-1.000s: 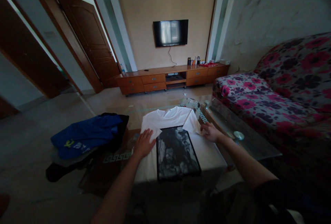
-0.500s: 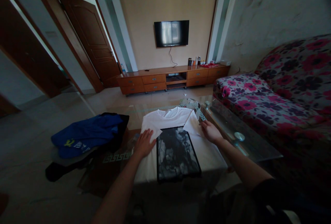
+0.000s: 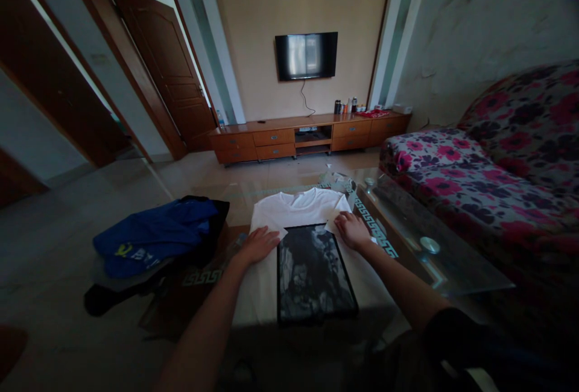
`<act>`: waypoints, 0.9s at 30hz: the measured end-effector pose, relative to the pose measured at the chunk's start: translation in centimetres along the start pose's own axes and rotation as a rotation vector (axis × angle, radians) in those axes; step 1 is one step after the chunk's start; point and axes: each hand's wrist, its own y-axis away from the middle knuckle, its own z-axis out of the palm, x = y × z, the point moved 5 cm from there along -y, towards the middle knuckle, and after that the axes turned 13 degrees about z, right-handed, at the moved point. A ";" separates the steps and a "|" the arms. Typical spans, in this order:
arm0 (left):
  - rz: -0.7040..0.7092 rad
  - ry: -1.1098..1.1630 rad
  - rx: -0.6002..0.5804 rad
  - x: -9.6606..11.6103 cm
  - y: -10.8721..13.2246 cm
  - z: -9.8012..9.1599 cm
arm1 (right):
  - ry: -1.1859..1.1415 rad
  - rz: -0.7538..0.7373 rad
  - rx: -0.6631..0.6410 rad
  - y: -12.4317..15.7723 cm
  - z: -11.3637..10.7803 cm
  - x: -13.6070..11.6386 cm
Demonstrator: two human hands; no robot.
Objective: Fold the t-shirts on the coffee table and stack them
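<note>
Two bare hands rest on a white T-shirt (image 3: 287, 208) in the head view, the only one, and I take the clock face from its dark printed panel (image 3: 314, 277). The shirt lies face up on a glass table (image 3: 474, 268), collar at 12 o'clock, lower end in shadow at 6. The left hand (image 3: 260, 244), at 10 o'clock, lies flat, fingers extended over one sleeve. The right hand (image 3: 353, 230), at 1, bends its fingers over the other sleeve; whether they pinch the cloth I cannot tell. By my reading, both sleeves are turned inward and the front is spread out, while the body has no fold across it. At 9 o'clock is a heap of clothes with a blue garment (image 3: 154, 235) on top, near the left forearm. The forearms hide parts of the shirt. Farther off, a flowered sofa (image 3: 502, 157) stands at 2, a wooden cabinet (image 3: 274, 137) at 12
</note>
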 end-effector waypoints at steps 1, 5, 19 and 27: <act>-0.008 -0.011 0.033 0.0 -0.4 -0.4 | 0.001 0.009 0.027 -0.6 0.2 -0.5; -0.112 -0.141 0.274 -0.5 -1.2 -1.0 | 0.063 0.068 -0.017 -2.3 3.2 -1.2; -0.290 -0.242 0.349 -7.6 -7.7 -0.2 | -0.061 0.297 -0.036 -10.6 5.1 2.2; -0.229 -0.239 0.247 -11.6 -10.5 0.9 | 0.016 0.259 -0.055 -13.3 8.4 3.2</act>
